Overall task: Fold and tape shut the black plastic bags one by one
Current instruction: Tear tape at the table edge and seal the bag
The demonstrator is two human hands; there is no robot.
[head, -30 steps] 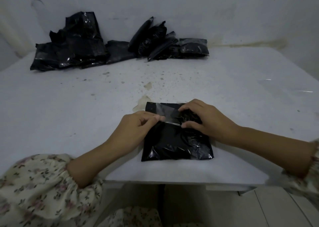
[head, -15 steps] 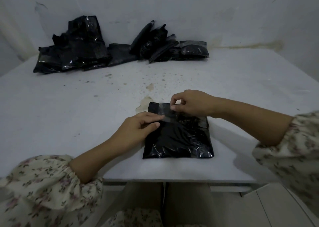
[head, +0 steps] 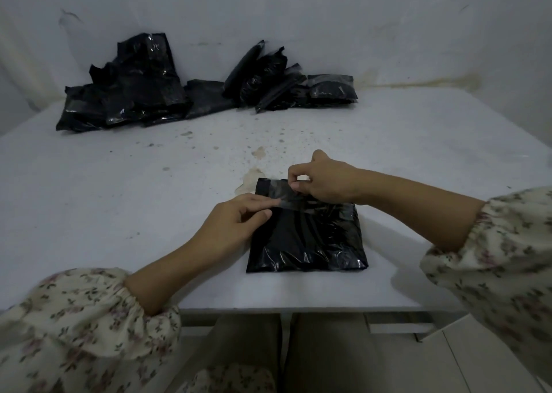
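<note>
Clear tape (head: 276, 192) lies crosswise along the black bag's (head: 304, 237) far edge; left grip (head: 236, 222) pinches its left end, right grip (head: 325, 180) pinches just beside.

Left hand (head: 239, 221) lies low over the near tabletop, knuckles up, fingers curled, forefinger and thumb pinching the left end of the tape strip (head: 280, 193). Right hand (head: 327, 180) is raised just beyond it, wrist bent downward, thumb and forefinger tips pinching the same strip, remaining fingers tucked. Left forearm (head: 179, 268) enters from near left, right forearm (head: 418, 203) from the right; both are bare.
</note>
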